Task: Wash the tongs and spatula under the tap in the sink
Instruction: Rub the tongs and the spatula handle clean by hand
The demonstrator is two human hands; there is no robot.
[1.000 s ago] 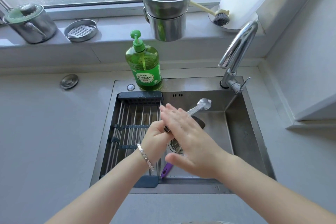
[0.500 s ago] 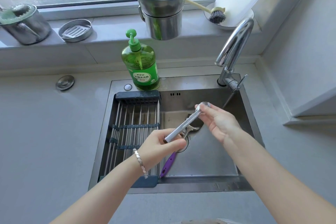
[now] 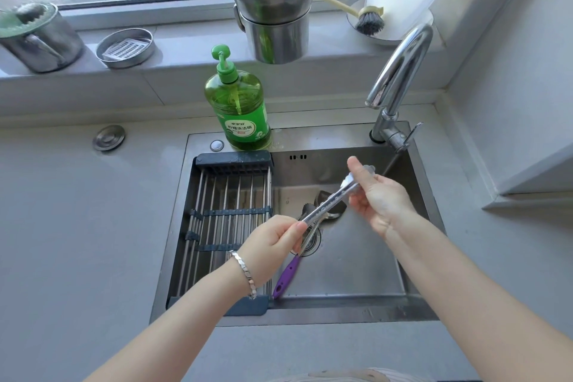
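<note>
Over the steel sink (image 3: 356, 263) I hold the metal tongs (image 3: 325, 206) slanting up to the right. My left hand (image 3: 273, 242) grips their near end. My right hand (image 3: 378, 201) pinches the far tip between thumb and fingers, where something whitish like foam shows. The spatula (image 3: 288, 273) lies on the sink floor under the tongs, its purple handle toward me and its dark head partly hidden behind them. The tap (image 3: 400, 71) arches above the sink's back right corner. I see no water stream from it.
A slatted drying rack (image 3: 229, 220) fills the sink's left part. A green dish-soap bottle (image 3: 238, 108) stands on the sink's back rim. Stacked steel pots (image 3: 273, 12), a dish brush (image 3: 369, 20) and a small steel dish (image 3: 125, 48) sit on the windowsill.
My right hand slid from over my left hand along the tongs to their far tip. My left hand kept its grip and shifted slightly left.
</note>
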